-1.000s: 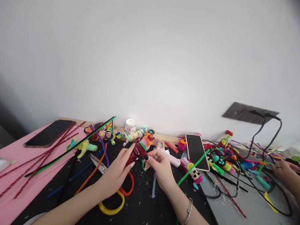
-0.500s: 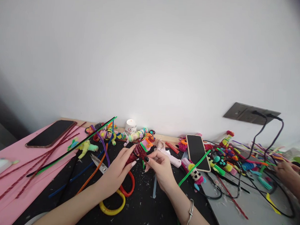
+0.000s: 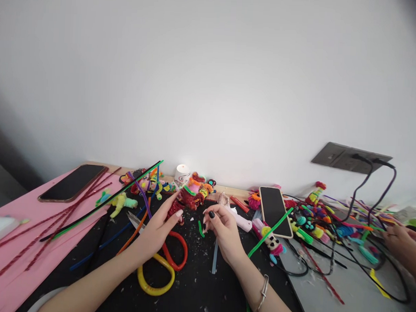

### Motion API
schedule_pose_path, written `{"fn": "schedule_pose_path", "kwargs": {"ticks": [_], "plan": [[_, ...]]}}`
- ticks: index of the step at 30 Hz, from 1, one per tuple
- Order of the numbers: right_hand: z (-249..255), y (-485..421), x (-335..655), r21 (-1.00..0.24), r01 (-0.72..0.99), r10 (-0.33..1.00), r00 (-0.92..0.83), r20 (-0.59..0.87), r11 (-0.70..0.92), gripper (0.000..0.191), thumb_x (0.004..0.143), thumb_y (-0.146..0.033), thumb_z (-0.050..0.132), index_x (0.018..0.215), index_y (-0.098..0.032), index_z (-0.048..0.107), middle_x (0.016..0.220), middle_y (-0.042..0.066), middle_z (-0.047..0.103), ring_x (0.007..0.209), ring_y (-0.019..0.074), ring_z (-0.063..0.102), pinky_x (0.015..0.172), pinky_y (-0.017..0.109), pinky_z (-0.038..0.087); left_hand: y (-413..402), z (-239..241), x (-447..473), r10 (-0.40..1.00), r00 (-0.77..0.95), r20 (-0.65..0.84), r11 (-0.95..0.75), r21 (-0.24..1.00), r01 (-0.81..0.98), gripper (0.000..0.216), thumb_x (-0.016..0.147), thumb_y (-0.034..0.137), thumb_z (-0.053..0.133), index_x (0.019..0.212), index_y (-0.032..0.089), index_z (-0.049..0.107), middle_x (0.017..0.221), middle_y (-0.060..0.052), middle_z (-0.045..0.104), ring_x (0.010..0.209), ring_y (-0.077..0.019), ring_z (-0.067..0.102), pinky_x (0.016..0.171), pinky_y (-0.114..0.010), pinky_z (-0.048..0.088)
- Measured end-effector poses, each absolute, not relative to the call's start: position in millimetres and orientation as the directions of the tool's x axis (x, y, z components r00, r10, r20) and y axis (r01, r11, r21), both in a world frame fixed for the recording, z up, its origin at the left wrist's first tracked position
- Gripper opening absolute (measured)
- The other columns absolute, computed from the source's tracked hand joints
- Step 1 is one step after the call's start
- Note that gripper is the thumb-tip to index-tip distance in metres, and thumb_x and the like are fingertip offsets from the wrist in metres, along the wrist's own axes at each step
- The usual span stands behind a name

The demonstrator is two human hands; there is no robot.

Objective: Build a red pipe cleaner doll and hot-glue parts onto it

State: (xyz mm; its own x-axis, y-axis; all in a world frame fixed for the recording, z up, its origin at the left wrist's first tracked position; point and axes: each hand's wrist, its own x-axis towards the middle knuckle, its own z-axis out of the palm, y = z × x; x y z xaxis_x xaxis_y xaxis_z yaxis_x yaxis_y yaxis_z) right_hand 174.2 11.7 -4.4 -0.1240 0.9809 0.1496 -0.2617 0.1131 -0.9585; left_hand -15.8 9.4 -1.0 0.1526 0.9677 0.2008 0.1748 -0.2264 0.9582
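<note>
Left hand (image 3: pixel 156 227) closed around the lower end of a dark red glittery pipe-cleaner figure with an orange and green top (image 3: pixel 187 196), thumb and fingers pinching its red body; the figure is raised just off the black table (image 3: pixel 195 289) and tilts up and away toward the wall. Right hand (image 3: pixel 222 228) loosely curled, thumb and forefinger pinched together just right of the figure and apart from it; whether something small sits between those fingertips cannot be made out at this resolution. A short green pipe-cleaner piece (image 3: pixel 200 228) lies on the table between the two hands. Under the left wrist: scissors with one red and one yellow loop handle (image 3: pixel 162 264), blades pointing up-left. A pale blue glue stick rod (image 3: pixel 215 262) lies below the right hand. A white hot-glue gun (image 3: pixel 238 219) rests just beyond the right hand. A black-screened phone in a cream case (image 3: pixel 274 211) lies right of it, with a long bright green pipe cleaner (image 3: pixel 268 232) across its lower corner. Left side: pink paper sheet (image 3: pixel 14 239) carrying a second dark phone (image 3: pixel 72 183) and red glitter stems. A co-worker's hand (image 3: pixel 402 240) shows at far right among tangled cables and coloured stems.
</note>
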Motion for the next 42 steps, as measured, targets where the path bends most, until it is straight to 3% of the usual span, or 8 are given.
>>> {"fn": "schedule_pose_path", "kwargs": {"ticks": [4, 8, 12, 17, 21, 25, 38, 42], "plan": [[-10.2, 12.4, 174.6, -0.964, 0.072, 0.963, -0.111, 0.245, 0.254, 0.008, 0.080, -0.020, 0.058, 0.088, -0.020, 0.060, 0.070, -0.002, 0.056, 0.060, 0.0116, 0.052, 0.054, 0.024, 0.043, 19.0, -2.4, -19.3, 0.990, 0.074, 0.117, -0.112, 0.991, -0.074, 0.047, 0.089, 0.043, 0.049, 0.131, 0.023, 0.046, 0.093, -0.003, 0.060, 0.087, -0.0204, 0.057, 0.084, -0.034, 0.047], [-11.8, 10.5, 171.6, -0.783, 0.417, 0.886, -0.249, 0.390, 0.462, 0.021, 0.079, -0.007, 0.054, 0.093, -0.020, 0.062, 0.082, 0.002, 0.061, 0.076, 0.0162, 0.056, 0.067, 0.029, 0.046, 22.4, -0.9, -18.8, 0.998, 0.014, 0.068, -0.063, 0.970, -0.234, 0.034, 0.085, 0.040, 0.057, 0.115, 0.023, 0.056, 0.090, -0.001, 0.059, 0.080, -0.0161, 0.055, 0.079, -0.029, 0.047], [-5.5, 6.5, 163.8, -0.542, 0.555, 0.776, -0.446, 0.447, 0.631, 0.032, 0.083, -0.007, 0.056, 0.110, -0.023, 0.060, 0.107, 0.005, 0.062, 0.101, 0.0209, 0.051, 0.089, 0.037, 0.045, 23.4, 0.5, -17.6, 0.998, -0.017, 0.056, -0.058, 0.948, -0.312, 0.027, 0.083, 0.040, 0.061, 0.104, 0.022, 0.059, 0.087, 0.001, 0.059, 0.077, -0.0137, 0.054, 0.076, -0.026, 0.047], [-3.8, 4.4, 154.4, -0.331, 0.665, 0.740, -0.555, 0.380, 0.669, 0.035, 0.084, -0.014, 0.061, 0.116, -0.028, 0.060, 0.120, 0.005, 0.060, 0.108, 0.0268, 0.045, 0.086, 0.043, 0.044, 24.9, 2.9, -16.1, 0.998, -0.050, 0.026, -0.043, 0.926, -0.374, 0.030, 0.080, 0.040, 0.064, 0.103, 0.022, 0.059, 0.084, 0.001, 0.059, 0.077, -0.0138, 0.054, 0.074, -0.026, 0.047], [-10.9, 8.2, 155.4, -0.414, 0.647, 0.766, -0.499, 0.406, 0.641, 0.017, 0.081, -0.012, 0.064, 0.094, -0.022, 0.064, 0.102, 0.003, 0.066, 0.097, 0.0228, 0.050, 0.084, 0.039, 0.044, 23.8, 3.2, -16.0, 0.999, -0.040, 0.020, -0.035, 0.916, -0.399, 0.027, 0.079, 0.039, 0.065, 0.099, 0.021, 0.061, 0.081, 0.002, 0.059, 0.074, -0.0124, 0.054, 0.072, -0.024, 0.046], [-15.0, 10.5, 157.4, -0.495, 0.626, 0.796, -0.427, 0.429, 0.603, 0.019, 0.075, -0.002, 0.063, 0.081, -0.020, 0.058, 0.087, 0.002, 0.063, 0.088, 0.0203, 0.053, 0.080, 0.035, 0.045, 22.0, 3.1, -16.2, 0.999, -0.036, 0.010, -0.024, 0.916, -0.401, 0.027, 0.077, 0.039, 0.068, 0.096, 0.021, 0.062, 0.083, 0.001, 0.060, 0.074, -0.0121, 0.054, 0.071, -0.023, 0.046], [-11.1, 8.4, 158.0, -0.705, 0.469, 0.826, -0.105, 0.553, 0.532, 0.023, 0.074, -0.004, 0.051, 0.089, -0.018, 0.061, 0.091, 0.005, 0.060, 0.068, 0.0140, 0.055, 0.060, 0.026, 0.047, 19.5, 3.2, -14.8, 0.992, 0.127, -0.006, 0.058, 0.912, -0.405, 0.025, 0.083, 0.036, 0.063, 0.103, 0.021, 0.061, 0.100, -0.004, 0.066, 0.085, -0.0171, 0.062, 0.074, -0.028, 0.048], [-10.9, 10.6, 162.2, -0.762, 0.396, 0.834, -0.017, 0.552, 0.512, 0.023, 0.075, -0.007, 0.053, 0.091, -0.019, 0.064, 0.096, 0.006, 0.063, 0.076, 0.0158, 0.060, 0.064, 0.028, 0.051, 19.5, 2.7, -14.9, 0.977, 0.209, -0.031, 0.121, 0.895, -0.430, 0.033, 0.084, 0.033, 0.062, 0.114, 0.023, 0.057, 0.111, -0.007, 0.065, 0.089, -0.0183, 0.064, 0.079, -0.031, 0.050]]}}
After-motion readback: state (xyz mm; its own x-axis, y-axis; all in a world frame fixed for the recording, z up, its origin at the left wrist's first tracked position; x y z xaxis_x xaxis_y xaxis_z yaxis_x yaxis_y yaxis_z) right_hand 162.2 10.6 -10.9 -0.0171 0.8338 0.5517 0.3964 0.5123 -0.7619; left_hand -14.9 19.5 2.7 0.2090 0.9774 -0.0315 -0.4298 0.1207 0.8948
